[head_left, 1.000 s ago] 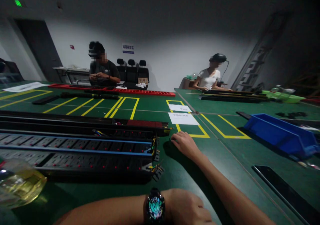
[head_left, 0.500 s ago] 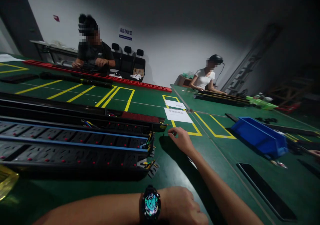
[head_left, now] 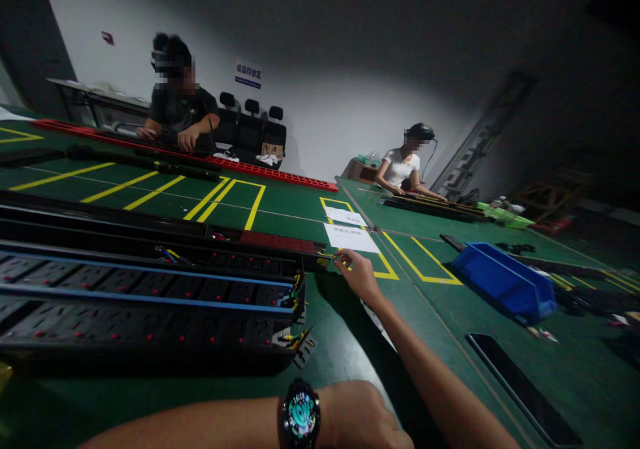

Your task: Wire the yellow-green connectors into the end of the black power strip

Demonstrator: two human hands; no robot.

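Observation:
My right hand [head_left: 356, 274] reaches to the end of the farthest power strip [head_left: 280, 242], the one with a dark red section. Its thumb and fingertips pinch a thin yellow-green wire [head_left: 327, 256] that sticks out there. Low in the view, my left hand [head_left: 363, 410] is curled into a fist, back upward, with a smartwatch [head_left: 301, 414] on the wrist. Its fingertips are hidden, so what it holds, if anything, does not show. Between the hands lie black power strips [head_left: 165, 326] with rows of sockets, red dots and loose wires at their right ends.
To the right are a blue bin [head_left: 505, 279] and a black phone [head_left: 523, 386]. White paper sheets [head_left: 351, 237] lie beyond my right hand. Across the green table [head_left: 295, 202], a red slotted rail [head_left: 280, 174] runs along the far edge. Two co-workers sit behind it.
My right hand has closed its fingertips onto the wire at the strip's end. My left hand stays in a fist, nearly in place. The view has shifted slightly.

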